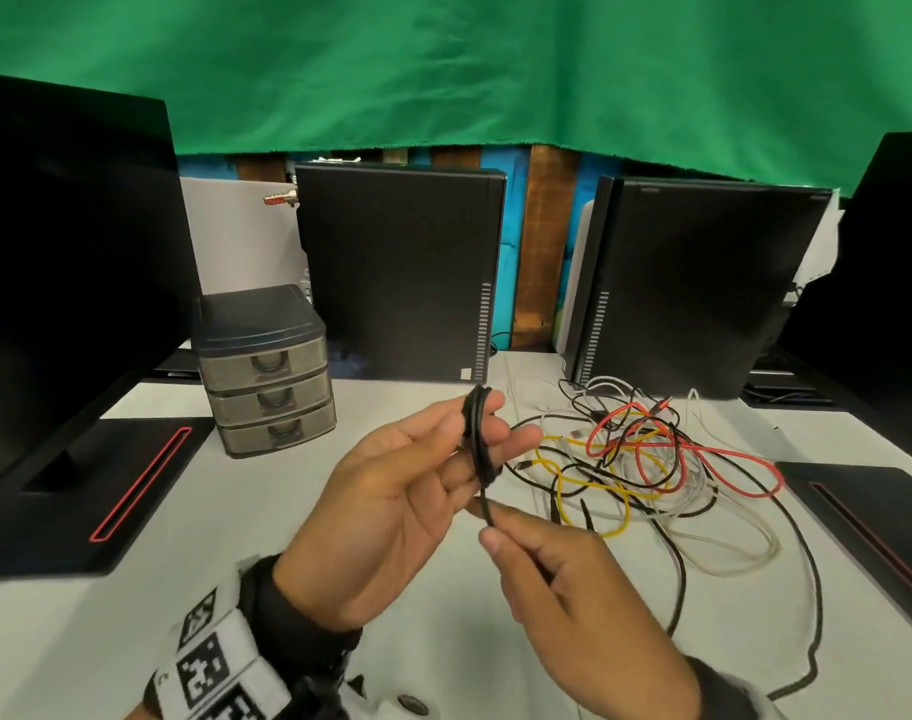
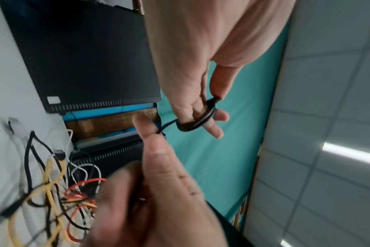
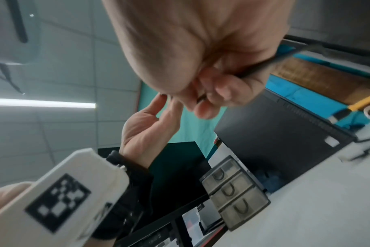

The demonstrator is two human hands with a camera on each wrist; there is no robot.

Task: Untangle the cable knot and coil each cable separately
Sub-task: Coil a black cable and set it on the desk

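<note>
Two hands work above a white table point(image 1: 298, 511). The left hand point(image 1: 391, 506) is palm up, and a black cable point(image 1: 478, 439) is wound in several turns around two of its outstretched fingers point(image 1: 516, 440); the thumb presses the coil at the top. In the left wrist view the coil point(image 2: 197, 120) circles those two fingers, which stay fairly straight. How many turns it has cannot be counted.

The right hand point(image 1: 573, 595) sits just below and right of the left, its fingers curled and thumb and forefinger pinching the same black cable point(image 3: 262, 66) a little way beneath the coil. From that hand the black cable runs down to the table and sweeps in a wide loop along the right side.

Behind the hands, right of centre on the table, lies the tangle point(image 1: 646, 454): one red cable point(image 1: 729, 462), one yellow cable point(image 1: 583, 485), at least one white cable point(image 1: 724, 553) and black strands, crossing over one another. Whether the black strands are one cable or more cannot be told.

Two black computer towers stand upright at the back: one point(image 1: 396, 272) in the middle, one point(image 1: 703, 283) to the right. A drawer unit point(image 1: 264, 368) with three drawers stands left of the middle tower. Two monitors flank the scene, one point(image 1: 74, 283) left, one point(image 1: 880, 283) right, with a green cloth point(image 1: 443, 65) hanging behind.
</note>
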